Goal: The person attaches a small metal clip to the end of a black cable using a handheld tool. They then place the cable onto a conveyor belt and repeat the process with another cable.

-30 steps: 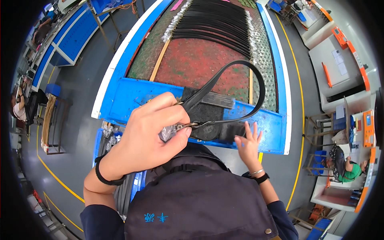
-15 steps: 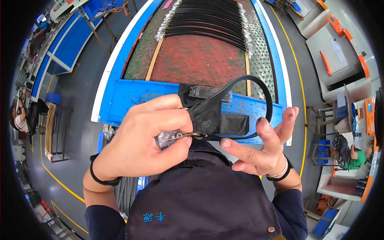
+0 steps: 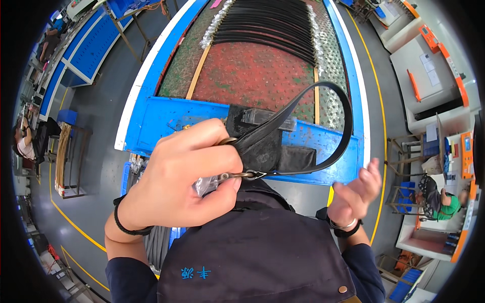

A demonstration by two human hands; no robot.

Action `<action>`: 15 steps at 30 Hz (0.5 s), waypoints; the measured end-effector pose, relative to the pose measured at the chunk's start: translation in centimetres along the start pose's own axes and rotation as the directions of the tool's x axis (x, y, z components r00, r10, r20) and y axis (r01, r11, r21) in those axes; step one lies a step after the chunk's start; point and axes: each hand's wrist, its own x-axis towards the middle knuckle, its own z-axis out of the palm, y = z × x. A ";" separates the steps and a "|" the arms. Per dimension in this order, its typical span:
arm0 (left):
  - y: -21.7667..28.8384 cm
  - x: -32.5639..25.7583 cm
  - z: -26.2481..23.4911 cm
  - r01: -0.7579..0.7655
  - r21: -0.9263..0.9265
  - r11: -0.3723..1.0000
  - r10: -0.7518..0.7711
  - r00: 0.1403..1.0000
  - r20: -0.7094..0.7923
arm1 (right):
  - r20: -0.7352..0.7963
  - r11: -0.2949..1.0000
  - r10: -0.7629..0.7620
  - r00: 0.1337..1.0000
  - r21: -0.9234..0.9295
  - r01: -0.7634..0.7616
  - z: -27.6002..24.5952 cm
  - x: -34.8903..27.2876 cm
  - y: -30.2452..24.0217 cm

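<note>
My left hand (image 3: 187, 174) is closed on a black strap (image 3: 348, 118) that bends into a big loop toward the right. Both ends of the strap meet at the closed fingers. A brass-coloured metal clasp (image 3: 247, 175) sticks out between thumb and forefinger, and crumpled clear plastic wrap (image 3: 204, 186) shows beside it in the grip. Right of the loop and apart from it, my right hand (image 3: 356, 194) is open, palm up, its fingers loosely bent with nothing in them. Beneath the strap, a black pad (image 3: 273, 144) lies on the blue tray (image 3: 197, 112) at the bench's near end.
Many black straps (image 3: 265, 25) lie side by side across the far bench, ends wrapped in clear plastic, over two wooden strips (image 3: 317, 101). A clear plastic box (image 3: 257, 117) rests on the pad. A seated person in green (image 3: 447, 207) is far right; machines (image 3: 429, 76) line that side.
My right hand has let go of the strap's lower side and moved right and down, away from it. The loop has swung slightly up and right. My left hand keeps its grip.
</note>
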 end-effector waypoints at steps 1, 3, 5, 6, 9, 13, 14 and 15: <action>-0.1 -0.1 0.2 -0.023 0.022 0.999 0.023 0.999 -0.026 | 0.097 0.989 0.146 0.985 -0.031 -0.143 0.2 -1.7 0.3; -0.2 -0.1 0.2 -0.090 0.103 0.991 0.094 0.995 -0.029 | 0.308 0.917 0.399 0.864 -0.139 -0.374 1.7 -5.1 1.5; -0.2 0.0 0.2 -0.152 0.155 0.976 0.159 0.987 -0.032 | 0.466 0.850 0.526 0.711 -0.289 -0.440 3.8 -9.4 2.9; -0.1 0.1 0.3 -0.179 0.175 0.968 0.188 0.982 -0.035 | 0.510 0.833 0.553 0.658 -0.358 -0.422 4.7 -12.2 3.6; -0.2 0.3 0.5 -0.214 0.200 0.956 0.224 0.974 -0.028 | 0.568 0.806 0.591 0.572 -0.419 -0.418 4.4 -13.4 3.7; -0.3 0.6 0.7 -0.232 0.241 0.942 0.239 0.971 0.001 | 0.511 0.840 0.535 0.673 -0.233 -0.490 1.9 -9.0 3.1; -0.5 0.8 0.9 -0.245 0.240 0.939 0.250 0.968 0.009 | 0.470 0.852 0.505 0.724 -0.136 -0.506 1.0 -7.2 2.8; -0.8 0.8 1.1 -0.252 0.243 0.937 0.256 0.967 0.016 | 0.379 0.863 0.471 0.797 -0.012 -0.505 0.3 -4.0 1.5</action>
